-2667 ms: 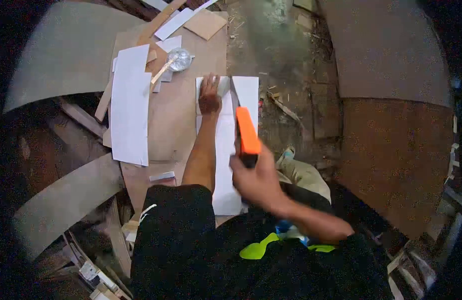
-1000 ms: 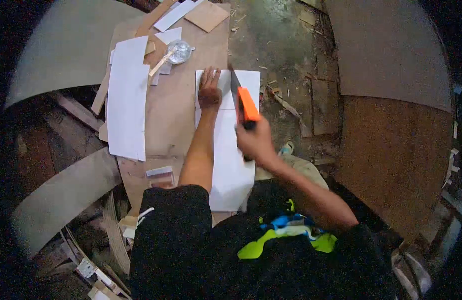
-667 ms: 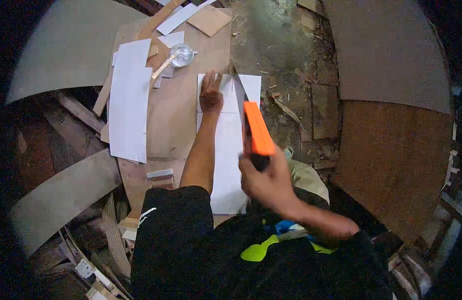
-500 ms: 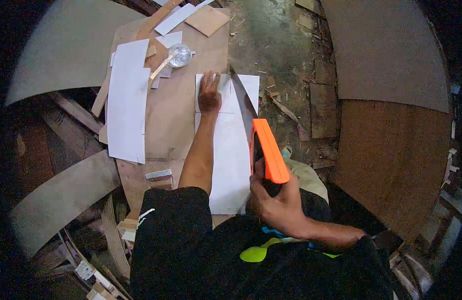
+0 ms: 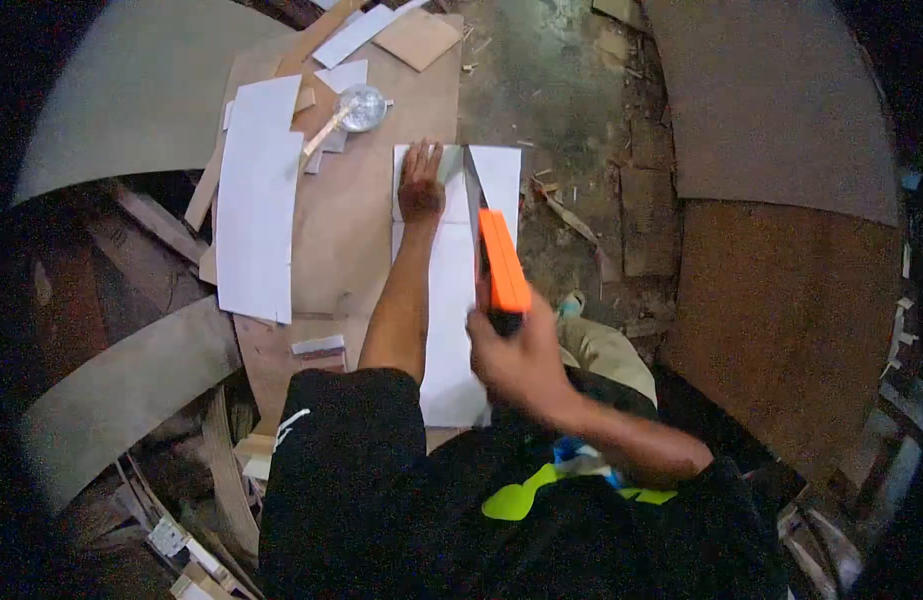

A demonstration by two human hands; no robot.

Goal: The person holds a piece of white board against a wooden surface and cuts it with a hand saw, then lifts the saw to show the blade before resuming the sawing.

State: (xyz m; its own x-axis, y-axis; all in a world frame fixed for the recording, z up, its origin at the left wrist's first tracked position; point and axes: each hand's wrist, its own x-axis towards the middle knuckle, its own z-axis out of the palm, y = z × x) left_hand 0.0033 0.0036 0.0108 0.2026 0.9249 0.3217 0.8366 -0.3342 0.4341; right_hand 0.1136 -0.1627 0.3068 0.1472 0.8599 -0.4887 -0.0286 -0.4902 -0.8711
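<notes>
A long white board (image 5: 451,340) lies on the brown wooden worktop (image 5: 356,250), its right part over the edge. My left hand (image 5: 421,190) rests flat on the board's upper left, fingers extended and a little apart. My right hand (image 5: 521,355) is wrapped round the orange handle of a handsaw (image 5: 505,262). The saw's blade points away from me, its tip at the board's far edge, to the right of my left hand. How deep the blade sits in the board cannot be made out.
Another white board (image 5: 256,200) lies at the left of the worktop. Beyond it are a clear round container (image 5: 361,108) with a wooden stick, and offcuts (image 5: 419,38). Large brown panels (image 5: 781,320) stand at the right. Wood scraps litter the floor.
My right hand has pushed the saw forward and to the left, so more of the blade is past or hidden at the board's far edge. My left hand stays on the board.
</notes>
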